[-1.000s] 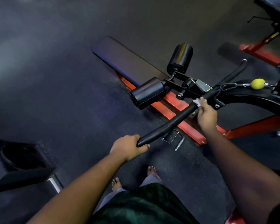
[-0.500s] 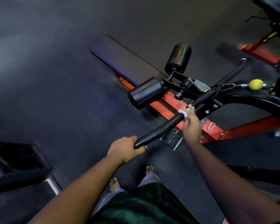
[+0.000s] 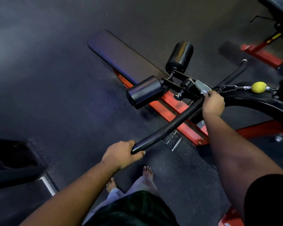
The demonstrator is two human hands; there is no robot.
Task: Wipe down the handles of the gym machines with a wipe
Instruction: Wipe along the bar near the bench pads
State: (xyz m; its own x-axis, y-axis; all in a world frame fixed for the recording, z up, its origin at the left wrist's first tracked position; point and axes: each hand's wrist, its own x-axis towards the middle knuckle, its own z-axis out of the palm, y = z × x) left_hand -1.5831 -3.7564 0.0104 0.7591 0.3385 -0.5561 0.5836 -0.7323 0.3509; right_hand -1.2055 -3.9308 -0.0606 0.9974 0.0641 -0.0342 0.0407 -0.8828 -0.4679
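Observation:
A long black pull bar (image 3: 168, 124) hangs from a chain and crosses the view from lower left to upper right. My left hand (image 3: 121, 154) grips its near end. My right hand (image 3: 213, 103) is closed round the bar's middle, close to the chain link, with a small white wipe (image 3: 204, 92) pinched under the fingers; only a corner of the wipe shows. The bar's far end (image 3: 238, 70) sticks out beyond my right hand.
Below the bar stands a machine with a red frame (image 3: 183, 118), a long black seat pad (image 3: 124, 57) and two black roller pads (image 3: 145, 92). A yellow ball stop (image 3: 258, 86) sits on the cable. A dark box (image 3: 13, 162) lies left; bare feet (image 3: 147, 175) stand below.
My right hand has slid with the wipe back up the bar toward the chain, after moving down it half a second ago. My left hand keeps hold of the near end.

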